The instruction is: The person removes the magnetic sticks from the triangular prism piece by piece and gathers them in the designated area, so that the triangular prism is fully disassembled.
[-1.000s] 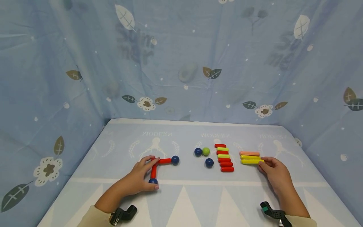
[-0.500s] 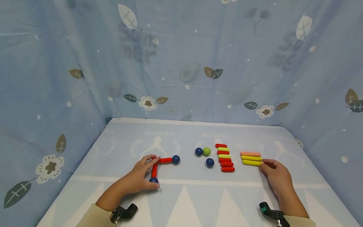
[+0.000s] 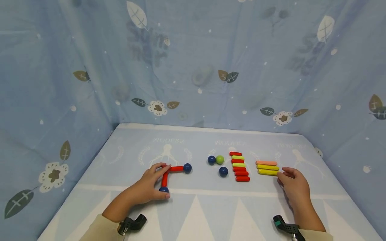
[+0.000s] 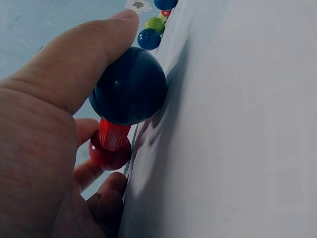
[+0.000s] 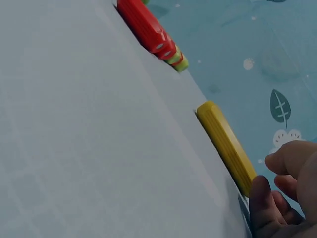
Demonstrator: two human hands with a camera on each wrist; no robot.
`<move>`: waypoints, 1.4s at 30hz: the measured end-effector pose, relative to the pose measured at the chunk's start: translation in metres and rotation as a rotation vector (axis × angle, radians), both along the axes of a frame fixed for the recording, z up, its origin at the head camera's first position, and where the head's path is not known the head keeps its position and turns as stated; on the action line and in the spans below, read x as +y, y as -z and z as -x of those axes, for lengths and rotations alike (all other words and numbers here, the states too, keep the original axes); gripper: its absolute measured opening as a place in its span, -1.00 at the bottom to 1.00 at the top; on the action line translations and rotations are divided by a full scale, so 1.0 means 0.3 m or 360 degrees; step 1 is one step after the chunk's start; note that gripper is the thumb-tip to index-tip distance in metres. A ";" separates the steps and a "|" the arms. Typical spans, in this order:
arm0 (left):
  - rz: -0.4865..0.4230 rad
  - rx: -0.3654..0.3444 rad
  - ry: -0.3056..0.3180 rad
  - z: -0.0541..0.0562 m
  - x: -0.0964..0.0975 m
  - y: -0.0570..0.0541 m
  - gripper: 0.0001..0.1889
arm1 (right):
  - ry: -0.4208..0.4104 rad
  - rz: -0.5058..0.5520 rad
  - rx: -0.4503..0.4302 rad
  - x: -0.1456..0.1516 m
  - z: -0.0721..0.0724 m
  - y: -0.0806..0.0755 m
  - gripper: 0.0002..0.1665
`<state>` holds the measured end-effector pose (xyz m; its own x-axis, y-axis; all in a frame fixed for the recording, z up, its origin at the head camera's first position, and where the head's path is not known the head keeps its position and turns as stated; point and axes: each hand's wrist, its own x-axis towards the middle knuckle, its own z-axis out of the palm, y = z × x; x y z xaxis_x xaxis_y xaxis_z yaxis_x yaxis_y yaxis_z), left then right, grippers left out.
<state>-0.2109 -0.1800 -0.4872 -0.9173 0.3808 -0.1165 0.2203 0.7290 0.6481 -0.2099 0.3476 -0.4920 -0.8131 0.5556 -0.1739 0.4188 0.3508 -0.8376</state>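
Observation:
My left hand (image 3: 146,189) holds an L-shaped piece of red magnetic rods (image 3: 164,180) and balls, thumb by the near blue ball and fingers at the corner. Close up in the left wrist view, the thumb lies along the blue ball (image 4: 132,87), and fingers reach around the red ball (image 4: 108,154) behind it. At the right, my right hand (image 3: 296,185) has its fingertips right at the end of the nearest yellow rod (image 3: 267,172), loosely bent. A second yellow rod (image 3: 266,167) and an orange rod (image 3: 266,163) lie side by side beyond it.
Mid-table, a column of short red rods (image 3: 242,179) and lime rods (image 3: 238,165) lies between the hands. Left of it are a green ball (image 3: 220,159) and two blue balls (image 3: 223,171). Patterned fabric walls (image 3: 199,60) enclose the table's back and sides.
My right hand has eased back to the right from the nearest yellow rod, which its thumb and finger overlapped before. The rod now sits slightly straighter along the others. The left hand keeps its hold.

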 end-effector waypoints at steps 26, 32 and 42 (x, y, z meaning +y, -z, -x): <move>-0.0004 -0.0029 -0.0013 0.008 0.006 -0.003 0.13 | -0.0827 0.0021 0.0157 -0.516 -0.030 -0.145 -0.64; -0.0004 -0.0019 -0.0005 0.008 0.008 -0.001 0.13 | -0.0983 0.0056 0.0178 -0.649 -0.007 -0.123 -0.68; 0.0021 0.0009 -0.0017 0.005 0.003 0.004 0.14 | -0.1246 0.0070 0.0159 -0.798 0.046 -0.079 -0.63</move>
<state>-0.2124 -0.1791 -0.4885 -0.9220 0.3694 -0.1163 0.2161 0.7398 0.6371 -0.2237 0.1081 -0.4684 -0.9777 -0.1905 -0.0881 -0.0141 0.4784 -0.8781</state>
